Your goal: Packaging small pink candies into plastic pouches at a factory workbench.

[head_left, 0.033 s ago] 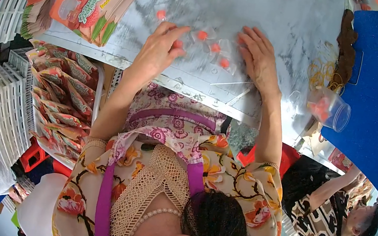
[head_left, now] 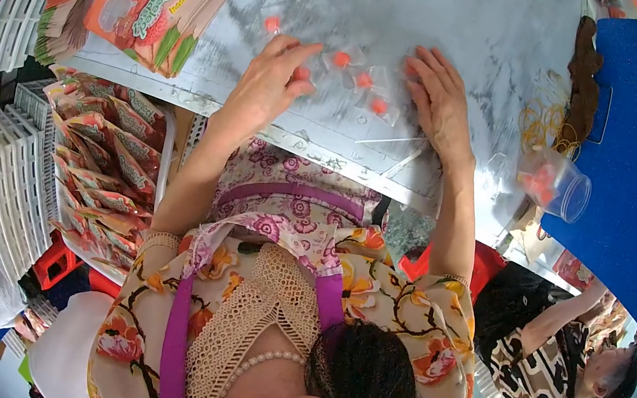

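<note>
Clear red-centred sachets lie between the left grip and right grip, probably light, slippery, best pinched at an edge. The left spreads around one; I cannot tell whether the right pinches another.

Both forearms run from near to far, well apart from each other, and both wrists are bare. The left forearm leans slightly right toward its far end; the left hand points far and right, its back facing up, fingers bent, thumb apart from the forefinger with a visible gap. The right forearm stands nearly straight; the right hand angles far and left, back up, fingers extended and lightly bent. Its grip cannot be determined.
</note>
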A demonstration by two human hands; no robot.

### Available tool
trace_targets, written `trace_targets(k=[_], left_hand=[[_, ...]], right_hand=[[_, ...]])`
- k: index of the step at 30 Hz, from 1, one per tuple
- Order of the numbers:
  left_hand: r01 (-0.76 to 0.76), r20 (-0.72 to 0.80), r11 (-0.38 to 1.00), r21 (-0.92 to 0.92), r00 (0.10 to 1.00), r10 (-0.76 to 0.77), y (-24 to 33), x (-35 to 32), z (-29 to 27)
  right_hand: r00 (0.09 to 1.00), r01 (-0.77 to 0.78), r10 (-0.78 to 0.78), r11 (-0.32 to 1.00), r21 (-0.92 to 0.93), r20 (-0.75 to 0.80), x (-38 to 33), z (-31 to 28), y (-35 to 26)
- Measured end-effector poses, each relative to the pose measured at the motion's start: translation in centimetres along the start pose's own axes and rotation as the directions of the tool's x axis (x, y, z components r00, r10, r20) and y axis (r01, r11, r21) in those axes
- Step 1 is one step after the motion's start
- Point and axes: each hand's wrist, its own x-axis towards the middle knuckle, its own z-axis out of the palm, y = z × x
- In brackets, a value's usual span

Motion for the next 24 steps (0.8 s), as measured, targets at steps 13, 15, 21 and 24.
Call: trace_targets(k=[13,15,21,24], left_hand=[[0.034,-0.100,0.999,0.030,0.995,-0.031,-2.2,0.3,-0.8],[-0.011,-0.141,0.996,0.090,0.990,0.023,-2.6,0.6,-2.1],[-0.103,-0.156,0.936,0.337,0.974,0.163,-3.8,8.4,-6.8],[-0.280,-0.100,0.884,0.375,0.935,0.339,-8.2,13.0,-6.8]], right_hand=[[0.977,0.190,-0.181,0.978,-0.086,0.109,2.6,2.7,-5.1],[0.978,0.177,-0.164,0.980,-0.096,0.126,2.0,1.2,-4.8],[0.992,0.124,-0.123,0.991,0.041,-0.036,8.8,0.0,-3.1],[0.988,0.134,-0.132,0.991,0.016,-0.084,13.0,3.6,-0.2]])
